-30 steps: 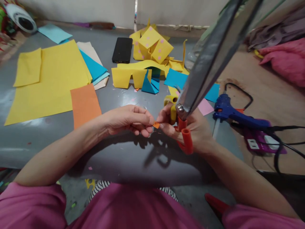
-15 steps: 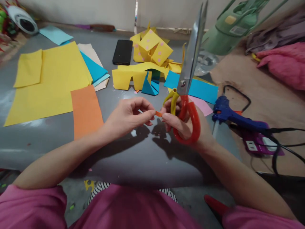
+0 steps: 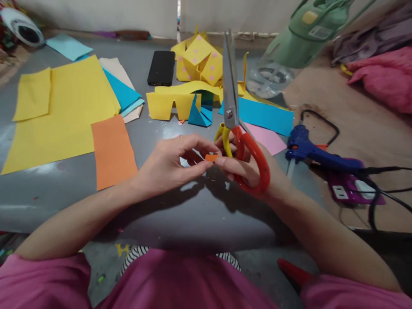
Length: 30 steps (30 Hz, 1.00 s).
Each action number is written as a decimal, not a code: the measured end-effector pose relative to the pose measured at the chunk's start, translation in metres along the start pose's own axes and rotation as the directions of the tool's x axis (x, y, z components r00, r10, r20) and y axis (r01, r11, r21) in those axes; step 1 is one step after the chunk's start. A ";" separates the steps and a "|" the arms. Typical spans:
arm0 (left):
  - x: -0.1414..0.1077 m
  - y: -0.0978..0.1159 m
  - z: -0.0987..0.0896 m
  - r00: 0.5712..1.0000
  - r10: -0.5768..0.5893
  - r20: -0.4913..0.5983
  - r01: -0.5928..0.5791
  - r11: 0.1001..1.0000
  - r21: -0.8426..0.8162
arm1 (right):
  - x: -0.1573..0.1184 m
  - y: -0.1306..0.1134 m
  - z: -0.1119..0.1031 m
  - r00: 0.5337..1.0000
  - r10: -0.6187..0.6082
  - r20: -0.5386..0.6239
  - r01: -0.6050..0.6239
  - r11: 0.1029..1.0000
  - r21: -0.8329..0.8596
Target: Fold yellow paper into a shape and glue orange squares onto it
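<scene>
A small orange paper piece (image 3: 211, 158) is pinched between thumb and fingers of my right hand (image 3: 247, 165). That hand also carries the red-and-yellow-handled scissors (image 3: 230, 113), blades pointing up. My left hand (image 3: 175, 161) touches the left end of the same orange piece with thumb and fingertips. Beyond my hands stand a yellow cut-out paper shape (image 3: 161, 106) and a folded blue paper piece (image 3: 200, 115). An orange sheet (image 3: 113, 152) lies left of my left hand, and a pink sheet (image 3: 267, 139) lies partly behind my right hand.
Large yellow paper (image 3: 64, 116) covers the table's left side. A black phone (image 3: 161, 68) and a dotted yellow paper form (image 3: 199, 60) are at the back. To the right are a blue strip (image 3: 264, 115), a blue glue gun (image 3: 309, 150) with cables and a green-topped bottle (image 3: 289, 47).
The scissors have tilted left in my right hand. The orange piece has turned and shows more of its surface, with my fingertips closer together. The view has shifted slightly.
</scene>
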State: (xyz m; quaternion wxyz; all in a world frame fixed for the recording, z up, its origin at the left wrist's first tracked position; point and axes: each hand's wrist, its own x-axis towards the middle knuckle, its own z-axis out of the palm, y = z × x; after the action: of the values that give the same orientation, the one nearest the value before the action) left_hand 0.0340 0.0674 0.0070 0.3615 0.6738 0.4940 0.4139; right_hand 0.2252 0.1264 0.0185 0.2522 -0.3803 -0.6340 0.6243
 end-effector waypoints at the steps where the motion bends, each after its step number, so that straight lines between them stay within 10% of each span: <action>1: 0.000 0.000 0.000 1.000 0.008 -0.010 -0.007 0.999 0.032 | 0.000 0.001 0.000 1.000 0.012 0.011 -0.012 1.000 0.010; 30: 0.008 0.009 -0.006 0.829 -0.457 0.321 0.545 0.790 -0.283 | -0.002 0.000 -0.001 0.999 -0.032 0.017 0.033 0.999 -0.024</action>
State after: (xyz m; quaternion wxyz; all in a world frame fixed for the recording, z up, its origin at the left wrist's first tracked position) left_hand 0.0332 0.0732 0.0186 0.6326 0.4829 0.5242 0.3030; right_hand 0.2275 0.1254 0.0192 0.2524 -0.3678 -0.6497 0.6156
